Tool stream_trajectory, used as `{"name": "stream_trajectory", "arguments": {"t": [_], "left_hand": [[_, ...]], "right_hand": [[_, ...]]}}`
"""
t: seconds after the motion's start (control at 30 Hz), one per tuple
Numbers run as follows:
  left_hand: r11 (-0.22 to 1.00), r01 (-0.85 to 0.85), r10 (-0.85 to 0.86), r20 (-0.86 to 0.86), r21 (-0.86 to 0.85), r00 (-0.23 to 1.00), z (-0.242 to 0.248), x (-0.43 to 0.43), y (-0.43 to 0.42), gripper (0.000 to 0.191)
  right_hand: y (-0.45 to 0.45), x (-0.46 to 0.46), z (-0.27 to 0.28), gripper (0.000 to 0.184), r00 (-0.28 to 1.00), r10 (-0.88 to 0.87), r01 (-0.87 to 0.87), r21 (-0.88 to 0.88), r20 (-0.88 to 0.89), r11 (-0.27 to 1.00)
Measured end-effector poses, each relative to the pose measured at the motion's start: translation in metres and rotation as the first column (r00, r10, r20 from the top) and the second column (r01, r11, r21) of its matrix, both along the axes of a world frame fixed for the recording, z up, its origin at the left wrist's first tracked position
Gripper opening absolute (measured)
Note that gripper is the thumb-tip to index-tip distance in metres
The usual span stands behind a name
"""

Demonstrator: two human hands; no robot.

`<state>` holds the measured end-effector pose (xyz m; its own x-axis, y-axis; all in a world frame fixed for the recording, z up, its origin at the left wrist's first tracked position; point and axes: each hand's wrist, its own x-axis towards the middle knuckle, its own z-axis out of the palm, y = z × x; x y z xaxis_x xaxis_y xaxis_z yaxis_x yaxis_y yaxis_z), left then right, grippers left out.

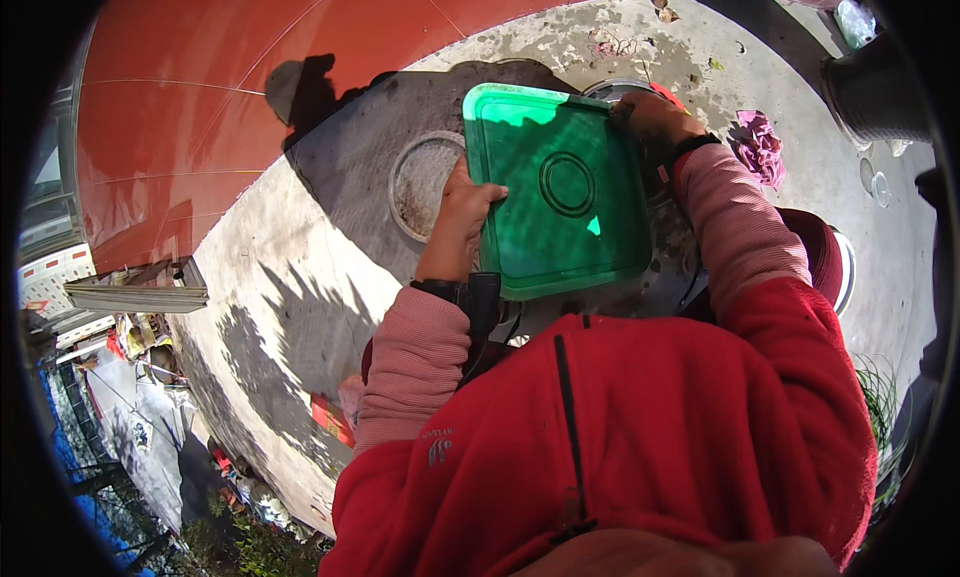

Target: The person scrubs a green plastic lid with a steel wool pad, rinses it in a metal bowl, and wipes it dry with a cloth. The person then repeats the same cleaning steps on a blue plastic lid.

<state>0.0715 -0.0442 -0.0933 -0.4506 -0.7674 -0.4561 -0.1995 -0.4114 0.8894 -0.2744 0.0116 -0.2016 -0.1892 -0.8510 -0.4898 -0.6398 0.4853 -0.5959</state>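
Note:
A square green plastic tray or lid (566, 224), with rounded corners and a ringed circle at its middle, is held tilted in front of me. My left hand (466, 206) grips its left edge, the thumb lying over the face. At the upper right corner my right hand (656, 123) has hold of the rim; its fingers are in shadow and partly hidden. Beside my left hand a round, stained pale dish or lid (420, 191) lies on the concrete, partly covered by the green piece. Behind the top edge shows the rim of a round vessel (619, 88).
A crumpled purple cloth or bag (759, 149) lies on the concrete at right. A large dark container (881, 89) stands at far right. Red wall (225, 89) borders the ground at upper left. Red packaging (330, 419) lies near my left side. Scattered clutter (142, 344) fills the left edge.

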Motion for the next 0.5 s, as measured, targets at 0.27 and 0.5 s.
{"name": "stream_trajectory", "arguments": {"t": [0.27,0.5], "left_hand": [[0.955,-0.185,0.090,-0.369,-0.231,0.925,0.063,0.014,-0.030,0.046],[0.887,-0.235,0.022,-0.472,-0.397,0.881,0.103,0.019,-0.023,0.051]], "right_hand": [[0.003,-0.025,0.069,0.049,0.571,-0.453,0.761,-0.234,0.684,0.606],[0.043,0.015,0.131,0.045,0.381,-0.389,0.856,-0.160,0.839,0.492]]}}
